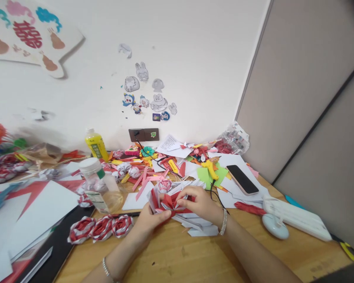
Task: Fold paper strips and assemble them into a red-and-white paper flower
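Observation:
Near the middle of the desk, a red and white folded paper flower (pixel 168 202) is held between both hands. My left hand (pixel 153 215) grips its left side, thumb along the near edge. The fingers of my right hand (pixel 196 200) pinch a fold at its right; the fingertips are partly hidden by the paper. Below my right hand lie several white folded paper strips (pixel 205 228). Just behind the flower sits a pink and white paper rose (pixel 164 184). To the left, a row of three red and white paper roses (pixel 102 229) lies on the wood.
A clear jar (pixel 102 188) and a yellow bottle (pixel 96 143) stand at the left. Behind are coloured paper scraps (pixel 177 167) and a yellow glue gun (pixel 211 169) with a cord. At the right lie a phone (pixel 242 179), a mouse (pixel 275 226) and a white device (pixel 297 218). Blue scissors (pixel 1 196) lie far left.

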A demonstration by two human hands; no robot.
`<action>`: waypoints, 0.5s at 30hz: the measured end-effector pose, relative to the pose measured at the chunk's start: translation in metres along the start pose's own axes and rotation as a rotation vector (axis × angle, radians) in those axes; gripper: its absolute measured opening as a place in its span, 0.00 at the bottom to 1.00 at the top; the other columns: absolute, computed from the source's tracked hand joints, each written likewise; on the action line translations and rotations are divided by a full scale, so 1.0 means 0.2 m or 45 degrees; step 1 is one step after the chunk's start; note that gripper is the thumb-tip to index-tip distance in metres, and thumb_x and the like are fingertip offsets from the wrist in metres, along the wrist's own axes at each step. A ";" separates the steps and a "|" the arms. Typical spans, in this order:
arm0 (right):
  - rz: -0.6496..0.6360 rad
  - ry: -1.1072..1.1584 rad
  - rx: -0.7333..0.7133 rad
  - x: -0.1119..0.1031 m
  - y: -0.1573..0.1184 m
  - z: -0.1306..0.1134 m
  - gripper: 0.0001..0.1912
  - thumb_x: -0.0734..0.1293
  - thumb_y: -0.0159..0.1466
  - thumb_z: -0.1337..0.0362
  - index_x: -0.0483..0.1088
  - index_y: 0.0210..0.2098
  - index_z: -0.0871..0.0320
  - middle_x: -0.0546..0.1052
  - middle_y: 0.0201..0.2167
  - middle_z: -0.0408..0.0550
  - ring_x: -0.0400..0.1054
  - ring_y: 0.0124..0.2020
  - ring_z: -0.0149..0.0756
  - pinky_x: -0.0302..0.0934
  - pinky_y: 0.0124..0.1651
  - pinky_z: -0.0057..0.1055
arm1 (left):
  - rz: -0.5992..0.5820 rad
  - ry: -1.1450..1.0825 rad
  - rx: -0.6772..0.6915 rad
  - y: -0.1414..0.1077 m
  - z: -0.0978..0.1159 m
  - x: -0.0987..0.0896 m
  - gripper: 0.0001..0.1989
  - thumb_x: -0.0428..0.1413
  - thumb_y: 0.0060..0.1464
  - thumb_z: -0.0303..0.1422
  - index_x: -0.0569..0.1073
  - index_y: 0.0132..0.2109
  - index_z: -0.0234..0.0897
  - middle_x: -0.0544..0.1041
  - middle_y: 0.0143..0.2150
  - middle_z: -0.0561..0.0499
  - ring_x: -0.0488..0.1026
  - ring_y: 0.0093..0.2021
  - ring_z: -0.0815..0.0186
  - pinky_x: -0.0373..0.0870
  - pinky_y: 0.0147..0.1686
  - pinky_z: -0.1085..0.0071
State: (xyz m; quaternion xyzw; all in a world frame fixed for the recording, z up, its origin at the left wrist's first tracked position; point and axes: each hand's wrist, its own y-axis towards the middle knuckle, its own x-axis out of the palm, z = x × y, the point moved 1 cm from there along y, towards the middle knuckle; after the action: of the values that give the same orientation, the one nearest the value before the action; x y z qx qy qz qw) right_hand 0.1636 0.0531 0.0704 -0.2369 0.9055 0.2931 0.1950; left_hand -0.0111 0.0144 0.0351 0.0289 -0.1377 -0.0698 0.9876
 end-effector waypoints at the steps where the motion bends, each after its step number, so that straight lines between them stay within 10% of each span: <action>1: -0.003 -0.015 0.000 0.00 0.00 0.00 0.06 0.65 0.58 0.63 0.73 0.30 0.58 0.75 0.28 0.44 0.68 0.31 0.32 0.58 0.35 0.25 | 0.035 0.029 0.019 0.00 0.00 0.00 0.16 0.66 0.34 0.35 0.73 0.33 0.36 0.77 0.31 0.51 0.72 0.33 0.64 0.67 0.37 0.69; 15: 0.074 0.096 0.043 0.02 0.00 -0.01 0.08 0.65 0.58 0.61 0.72 0.29 0.59 0.75 0.27 0.44 0.67 0.29 0.31 0.59 0.33 0.24 | 0.455 0.056 0.083 -0.03 0.08 0.08 0.14 0.64 0.34 0.36 0.71 0.30 0.37 0.75 0.23 0.56 0.70 0.25 0.68 0.66 0.30 0.72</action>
State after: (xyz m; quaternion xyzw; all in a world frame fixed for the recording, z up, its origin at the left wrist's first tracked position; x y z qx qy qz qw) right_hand 0.1606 0.0511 0.0701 -0.2179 0.9236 0.2742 0.1562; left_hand -0.0019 0.0058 0.0547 0.0376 -0.1210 0.1118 0.9856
